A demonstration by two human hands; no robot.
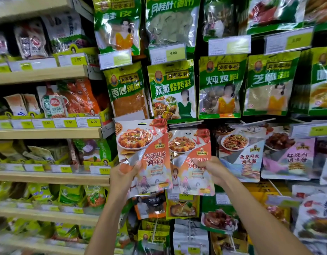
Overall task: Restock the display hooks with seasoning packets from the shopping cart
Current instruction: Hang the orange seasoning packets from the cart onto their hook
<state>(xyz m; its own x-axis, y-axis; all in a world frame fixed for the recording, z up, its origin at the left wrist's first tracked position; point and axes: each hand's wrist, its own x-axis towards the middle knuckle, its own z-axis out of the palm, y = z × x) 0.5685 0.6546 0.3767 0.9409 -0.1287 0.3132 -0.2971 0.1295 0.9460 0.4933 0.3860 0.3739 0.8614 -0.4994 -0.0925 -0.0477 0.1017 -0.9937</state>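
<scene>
Forearms reach up from the bottom edge. Left hand [125, 173] grips the first packet [140, 153], an orange mapo-tofu seasoning pouch, at its lower left edge, thumb on the front. Right hand [213, 169] pinches the second packet [188, 153], same design, at mid-right, thumb over the print. Both packets are upright, side by side and overlapping, just below the row of green packets [172, 91]. Second packet's top sits at a metal hook [184, 123]; possibly threaded on, too blurry to tell. Other sauce packets [240, 151] hang to the right. Wooden shelves [46, 133] with yellow price tags [93, 122] at left.
</scene>
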